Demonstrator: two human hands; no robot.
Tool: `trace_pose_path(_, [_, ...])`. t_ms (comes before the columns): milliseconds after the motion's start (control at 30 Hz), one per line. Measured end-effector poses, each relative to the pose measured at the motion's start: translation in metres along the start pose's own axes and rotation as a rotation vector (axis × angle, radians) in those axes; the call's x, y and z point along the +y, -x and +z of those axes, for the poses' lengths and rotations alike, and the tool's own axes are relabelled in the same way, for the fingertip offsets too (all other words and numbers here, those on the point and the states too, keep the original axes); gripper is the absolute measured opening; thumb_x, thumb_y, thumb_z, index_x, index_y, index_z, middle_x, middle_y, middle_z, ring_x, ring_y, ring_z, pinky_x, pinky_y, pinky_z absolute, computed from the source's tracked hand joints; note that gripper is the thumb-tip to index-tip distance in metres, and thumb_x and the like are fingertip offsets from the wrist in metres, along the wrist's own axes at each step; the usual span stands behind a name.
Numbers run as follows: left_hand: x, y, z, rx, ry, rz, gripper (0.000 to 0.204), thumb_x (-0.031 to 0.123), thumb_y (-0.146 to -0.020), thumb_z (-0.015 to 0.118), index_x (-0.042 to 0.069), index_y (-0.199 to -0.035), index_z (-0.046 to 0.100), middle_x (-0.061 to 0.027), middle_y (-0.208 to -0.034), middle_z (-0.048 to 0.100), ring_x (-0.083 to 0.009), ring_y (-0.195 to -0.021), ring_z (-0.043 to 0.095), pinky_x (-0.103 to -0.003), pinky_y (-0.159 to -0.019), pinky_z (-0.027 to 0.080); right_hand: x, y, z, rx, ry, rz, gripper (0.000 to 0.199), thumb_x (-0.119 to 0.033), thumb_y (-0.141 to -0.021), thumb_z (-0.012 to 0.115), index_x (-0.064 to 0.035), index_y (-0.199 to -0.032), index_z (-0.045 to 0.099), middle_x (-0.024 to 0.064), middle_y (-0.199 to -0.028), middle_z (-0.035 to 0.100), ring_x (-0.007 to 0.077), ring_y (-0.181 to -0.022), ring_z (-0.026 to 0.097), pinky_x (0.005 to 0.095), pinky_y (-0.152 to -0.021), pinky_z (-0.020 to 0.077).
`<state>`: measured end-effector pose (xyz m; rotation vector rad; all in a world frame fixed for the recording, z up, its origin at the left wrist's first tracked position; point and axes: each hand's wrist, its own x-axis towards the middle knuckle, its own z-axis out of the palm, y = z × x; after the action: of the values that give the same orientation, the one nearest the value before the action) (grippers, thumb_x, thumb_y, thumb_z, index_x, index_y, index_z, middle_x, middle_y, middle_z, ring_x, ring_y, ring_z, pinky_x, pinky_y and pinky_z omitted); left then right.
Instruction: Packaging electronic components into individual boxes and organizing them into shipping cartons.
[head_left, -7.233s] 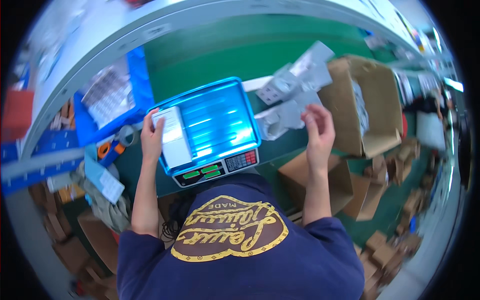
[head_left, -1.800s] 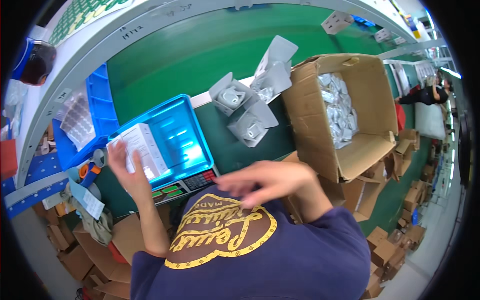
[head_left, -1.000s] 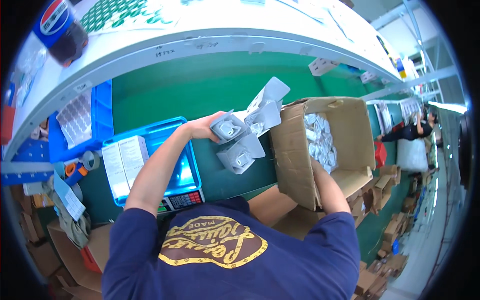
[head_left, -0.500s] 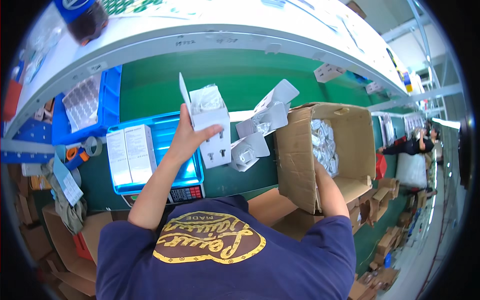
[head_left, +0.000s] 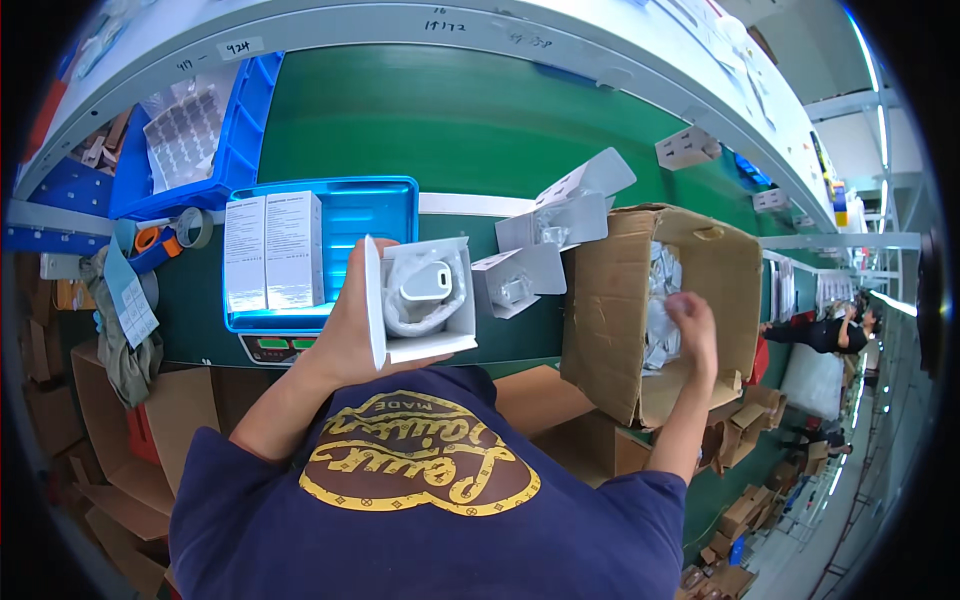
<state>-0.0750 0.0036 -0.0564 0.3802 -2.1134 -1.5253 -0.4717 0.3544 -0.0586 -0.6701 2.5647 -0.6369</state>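
Observation:
My left hand [head_left: 342,335] is wrapped round a small open white box [head_left: 432,347], its open end facing me. Inside sits a white device with a dark slot [head_left: 427,282], surrounded by clear plastic wrap. At the mouth of a big cardboard carton [head_left: 605,310], my right hand [head_left: 697,335] has its fingers bent together. What they hold, if anything, cannot be made out. Silvery plastic-wrapped packets [head_left: 660,335] lie in the carton beside those fingers. Two more open white boxes, a nearer one [head_left: 498,285] and a farther one [head_left: 560,220], stand between the held box and the carton, with plastic-wrapped contents.
Left of the held box, a blue metal tray [head_left: 372,208] on a scale [head_left: 272,347] carries two closed white boxes [head_left: 268,250]. A blue bin [head_left: 240,130], tape rolls [head_left: 193,228] and a cloth [head_left: 135,365] are farther left. A shelf edge [head_left: 400,35] crosses above the green table.
The held white box has come nearer and tipped so its open end faces me. My right hand has risen from deep in the carton to its mouth. The view has shifted too.

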Motion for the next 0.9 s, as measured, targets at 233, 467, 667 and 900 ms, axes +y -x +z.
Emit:
trace_pose_path(233, [0.015,-0.006,0.013,-0.135,0.413,-0.529,0.088,0.020,-0.067,0.089,0.006,-0.131,0.031,-0.0122,-0.126,0.052,-0.0231,-0.119,0.053,-0.038,-0.101,0.042,-0.202,0.104,0.027,0.315,-0.761,-0.554,0.032,0.003,-0.088,0.063,-0.0028,-0.118,0.051,0.0114,-0.110,0.061,0.0157,-0.094,0.061,0.0276,-0.079,0.0509])
trace_pose_path(467, [0.020,0.005,0.018,-0.232,0.331,-0.517,0.103,0.017,-0.065,0.087,0.001,-0.145,0.025,-0.0131,-0.128,0.053,-0.0229,-0.121,0.052,-0.037,-0.102,0.042,-0.228,0.092,0.036,0.406,-0.751,-0.512,0.034,-0.006,-0.090,0.069,-0.0002,-0.119,0.053,0.0061,-0.106,0.062,0.0103,-0.092,0.059,0.0227,-0.079,0.0480])
trace_pose_path(667, [0.017,0.016,0.013,-0.150,0.401,-0.607,0.091,0.019,-0.066,0.086,0.000,-0.139,0.035,-0.0130,-0.126,0.056,-0.0236,-0.116,0.056,-0.037,-0.098,0.044,-0.177,0.090,0.015,0.518,-0.712,-0.371,0.035,-0.012,-0.091,0.069,-0.0005,-0.122,0.056,0.0029,-0.109,0.061,0.0083,-0.094,0.058,0.0209,-0.081,0.0463])
trace_pose_path(900, [0.021,-0.008,0.029,-0.281,0.215,-0.361,0.085,0.025,-0.062,0.091,0.007,-0.126,0.038,-0.0079,-0.115,0.052,-0.0196,-0.111,0.049,-0.036,-0.101,0.037,-0.245,0.114,0.052,0.398,-0.386,-0.902,0.033,0.002,-0.081,0.069,-0.0006,-0.111,0.057,0.0103,-0.106,0.060,0.0184,-0.093,0.059,0.0279,-0.086,0.0463])
